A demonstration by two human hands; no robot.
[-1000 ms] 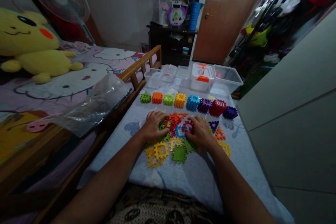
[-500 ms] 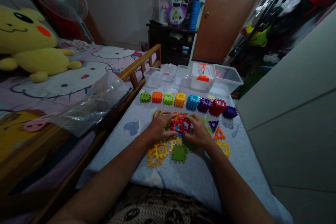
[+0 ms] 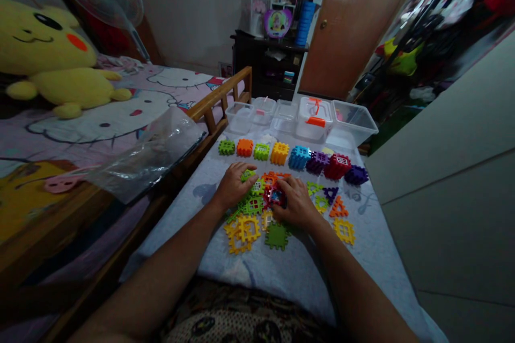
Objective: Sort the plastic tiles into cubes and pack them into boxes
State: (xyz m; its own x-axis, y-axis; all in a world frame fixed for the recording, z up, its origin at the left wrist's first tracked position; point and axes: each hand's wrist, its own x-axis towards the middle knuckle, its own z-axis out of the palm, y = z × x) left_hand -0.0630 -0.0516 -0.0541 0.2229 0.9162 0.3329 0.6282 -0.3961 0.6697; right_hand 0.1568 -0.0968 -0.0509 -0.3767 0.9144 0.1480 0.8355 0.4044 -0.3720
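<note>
My right hand (image 3: 296, 202) grips a red interlocking tile (image 3: 275, 196) between thumb and fingers, in the middle of a loose pile. To its left, my left hand (image 3: 234, 186) has its fingers apart, resting at the light green tiles (image 3: 257, 187). Orange tiles (image 3: 273, 177) lie just beyond the red one. Closer to me are yellow frame tiles (image 3: 248, 229) and a solid green square tile (image 3: 277, 236). Right of my right hand lie a purple triangle tile (image 3: 330, 194), an orange triangle tile (image 3: 338, 207) and a yellow window tile (image 3: 344, 231).
Behind the pile runs a row of stacked tiles sorted by colour, among them a blue stack (image 3: 300, 157) and a red stack (image 3: 337, 166). Clear plastic boxes (image 3: 315, 118) line the table's far edge. A wooden bed rail (image 3: 219, 99) borders the left side.
My left hand has left the red tile and moved left to the green tiles. My right hand stays on the red tile. The view has shifted slightly.
</note>
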